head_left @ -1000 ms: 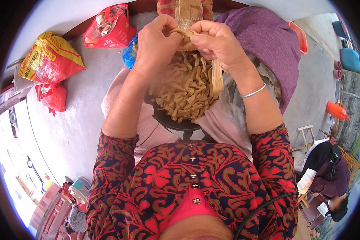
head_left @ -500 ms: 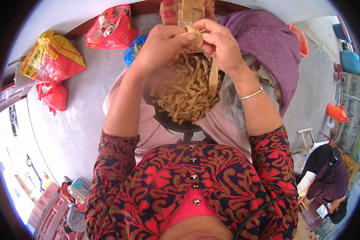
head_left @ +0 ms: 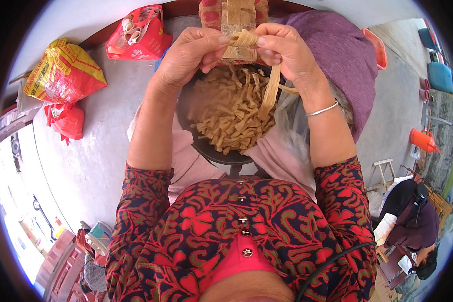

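Between my two hands is a flat, tan, fibrous strip (head_left: 244, 38) with a loop wound into its middle. My left hand (head_left: 187, 56) pinches one end between thumb and fingers, while my right hand (head_left: 290, 52) grips the other side. A long tail of the strip hangs from my right hand. Below them, a round dark pan (head_left: 206, 149) sits between my knees, full of short tan pieces (head_left: 225, 123) shaped like small knots. Haze blurs the pan's left side. What the strip is made of I cannot tell.
A wooden board (head_left: 240, 16) on a patterned cushion stands beyond the hands. Purple cloth (head_left: 337, 65) covers something at the right, beside clear plastic (head_left: 293, 126). Red bag (head_left: 141, 38) and yellow-red sack (head_left: 65, 70) stand left. A person (head_left: 412, 221) sits at the lower right.
My hands have moved apart, the left one leftward and the right one slightly right. The bunched strip between them is now stretched out with its loop showing.
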Motion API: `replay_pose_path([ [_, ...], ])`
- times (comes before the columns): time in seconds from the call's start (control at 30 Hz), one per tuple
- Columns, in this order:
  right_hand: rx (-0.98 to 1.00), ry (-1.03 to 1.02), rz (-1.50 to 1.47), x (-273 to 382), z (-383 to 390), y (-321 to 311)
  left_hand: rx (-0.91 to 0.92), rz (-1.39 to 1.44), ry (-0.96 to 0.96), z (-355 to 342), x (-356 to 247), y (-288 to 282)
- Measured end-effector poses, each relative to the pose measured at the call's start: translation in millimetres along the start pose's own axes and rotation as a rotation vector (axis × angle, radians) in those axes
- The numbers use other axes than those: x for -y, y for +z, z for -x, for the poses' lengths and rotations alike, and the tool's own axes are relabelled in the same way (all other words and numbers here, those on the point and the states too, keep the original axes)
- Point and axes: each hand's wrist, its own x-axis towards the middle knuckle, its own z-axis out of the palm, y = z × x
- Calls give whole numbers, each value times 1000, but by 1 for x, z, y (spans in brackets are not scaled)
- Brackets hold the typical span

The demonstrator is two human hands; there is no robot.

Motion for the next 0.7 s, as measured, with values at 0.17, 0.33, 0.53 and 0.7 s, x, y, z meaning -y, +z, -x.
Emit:
replay_pose_path([
  [0.17, -106, -134, 351, 12, 9, 8, 168, 216, -6, 4, -4, -8],
  [0.33, -52, -154, 397, 21, 14, 0, 112, -253, 96, 6, -5, -13],
  [0.53, -21, -177, 707, 6, 10, 5, -33, -1055, 501, -1, 8, 12],
  [0.7, -14, -164, 769, 13, 18, 10, 275, -835, 63, 5, -8, 4],
])
